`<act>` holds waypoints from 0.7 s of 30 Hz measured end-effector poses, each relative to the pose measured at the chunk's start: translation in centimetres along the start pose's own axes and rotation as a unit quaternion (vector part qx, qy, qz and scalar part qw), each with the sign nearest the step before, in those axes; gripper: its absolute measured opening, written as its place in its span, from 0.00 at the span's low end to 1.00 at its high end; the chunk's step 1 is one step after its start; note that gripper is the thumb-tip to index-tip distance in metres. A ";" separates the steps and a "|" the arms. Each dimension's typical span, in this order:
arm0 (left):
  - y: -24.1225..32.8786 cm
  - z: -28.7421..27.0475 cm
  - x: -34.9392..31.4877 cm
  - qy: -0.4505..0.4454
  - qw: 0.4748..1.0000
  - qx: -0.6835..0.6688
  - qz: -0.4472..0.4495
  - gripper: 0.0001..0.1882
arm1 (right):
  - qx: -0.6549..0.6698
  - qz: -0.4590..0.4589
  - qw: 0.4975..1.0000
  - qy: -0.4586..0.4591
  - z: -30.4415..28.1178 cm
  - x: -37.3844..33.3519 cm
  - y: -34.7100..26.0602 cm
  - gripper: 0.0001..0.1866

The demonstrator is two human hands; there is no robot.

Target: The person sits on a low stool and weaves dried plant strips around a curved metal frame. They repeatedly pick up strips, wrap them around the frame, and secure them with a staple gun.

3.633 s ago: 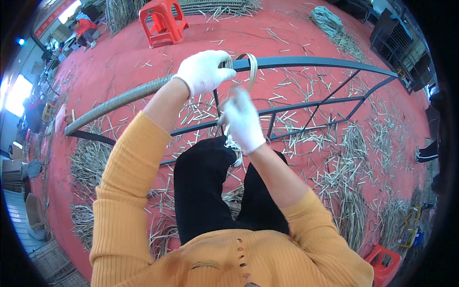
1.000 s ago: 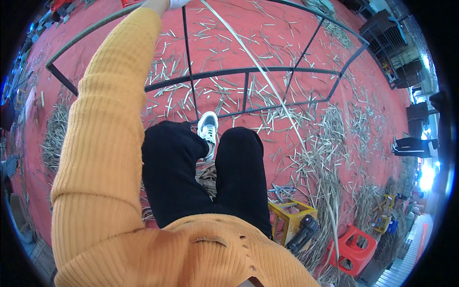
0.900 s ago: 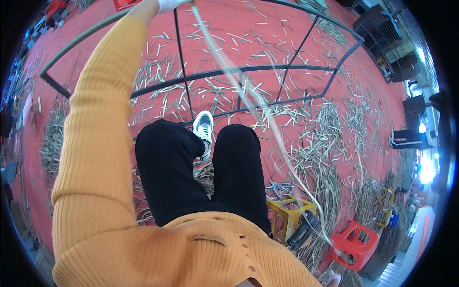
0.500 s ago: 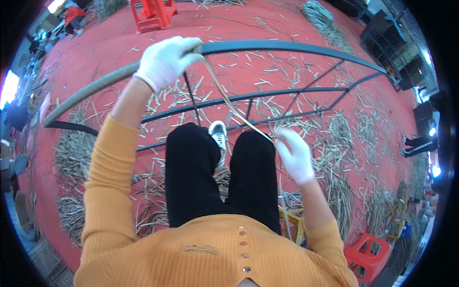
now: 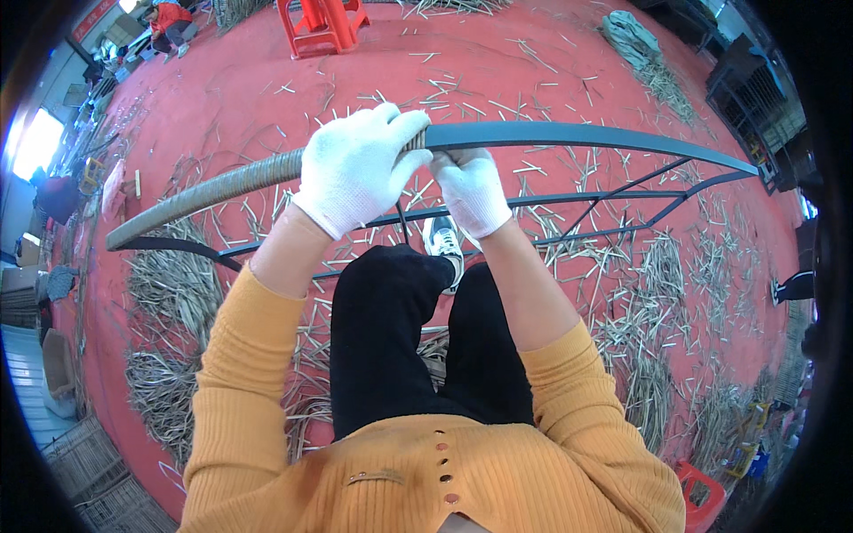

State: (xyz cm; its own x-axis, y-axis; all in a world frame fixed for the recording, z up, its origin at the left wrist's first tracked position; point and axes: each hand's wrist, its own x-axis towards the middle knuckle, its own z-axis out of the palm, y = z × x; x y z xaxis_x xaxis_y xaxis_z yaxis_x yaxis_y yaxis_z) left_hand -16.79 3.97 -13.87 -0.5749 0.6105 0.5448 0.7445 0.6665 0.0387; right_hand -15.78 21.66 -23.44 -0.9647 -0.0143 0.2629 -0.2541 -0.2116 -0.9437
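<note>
A long dark metal frame (image 5: pixel 569 133) lies across in front of me. The left part of its near-arched top bar is wound with a greyish-tan flat strip (image 5: pixel 213 186); to the right the bar is bare. My left hand (image 5: pixel 355 169), in a white knit glove, is closed round the bar where the winding ends. Right beside it, my right hand (image 5: pixel 473 191), gloved alike, reaches up to the bar's lower edge. Its fingers are bent and their tips are hidden under the bar, so what they hold cannot be made out.
Loose strips (image 5: pixel 173 298) lie in bundles and scraps over the red floor (image 5: pixel 444 84). A red plastic stool (image 5: pixel 322 31) stands ahead, another stool (image 5: pixel 702 497) at the lower right. Far left, a person in red (image 5: pixel 169 25) crouches. A greenish cloth (image 5: pixel 629 40) lies far right.
My right hand has come up and left from beside my right knee to the bar, next to my left hand. The pale strip that stretched between my hands no longer shows. The view has shifted.
</note>
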 end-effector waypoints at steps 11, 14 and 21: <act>0.8 0.9 -0.7 0.107 0.994 -0.027 0.023 0.22 | -0.130 0.114 0.985 -0.016 1.8 7.1 -13.3 0.14; 1.8 0.8 0.0 0.059 0.998 0.026 -0.002 0.22 | -0.390 0.132 0.907 -0.090 0.9 8.9 -14.5 0.15; 0.0 0.1 3.3 -0.171 0.970 -0.116 -0.130 0.17 | -0.305 -0.138 0.931 0.144 1.5 -2.9 -5.7 0.14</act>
State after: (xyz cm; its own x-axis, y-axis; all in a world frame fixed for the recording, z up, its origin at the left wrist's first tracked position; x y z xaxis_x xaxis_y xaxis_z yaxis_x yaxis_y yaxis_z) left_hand -18.69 6.03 -12.12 -0.8032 0.5667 0.1837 0.5924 0.7273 0.3466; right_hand -11.39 21.45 -18.53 -0.8127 0.2396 0.5311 -0.4029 0.4276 -0.8093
